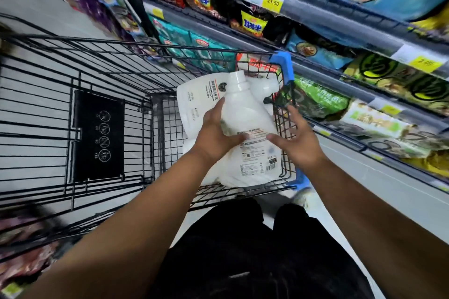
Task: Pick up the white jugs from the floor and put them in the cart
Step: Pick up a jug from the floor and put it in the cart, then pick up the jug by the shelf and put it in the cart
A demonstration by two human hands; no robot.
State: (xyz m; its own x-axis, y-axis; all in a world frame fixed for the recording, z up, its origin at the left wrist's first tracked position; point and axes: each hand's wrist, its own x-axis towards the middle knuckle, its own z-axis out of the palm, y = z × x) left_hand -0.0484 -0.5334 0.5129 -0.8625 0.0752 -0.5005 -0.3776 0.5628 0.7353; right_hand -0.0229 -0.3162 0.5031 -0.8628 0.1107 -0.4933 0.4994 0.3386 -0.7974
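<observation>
White jug, cap pointing away, is held by the left hand at the near right corner of the cart, with thumb and fingers wrapped round its side. A second jug lies beneath it. The right hand is spread open beside the label, gripping nothing.

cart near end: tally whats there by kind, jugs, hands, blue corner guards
white jugs: 2, the front jug and the back jug; whether another lies beneath is unclear
hands: 2, the left hand and the right hand
blue corner guards: 2, the far guard and the near guard
total: 6
</observation>
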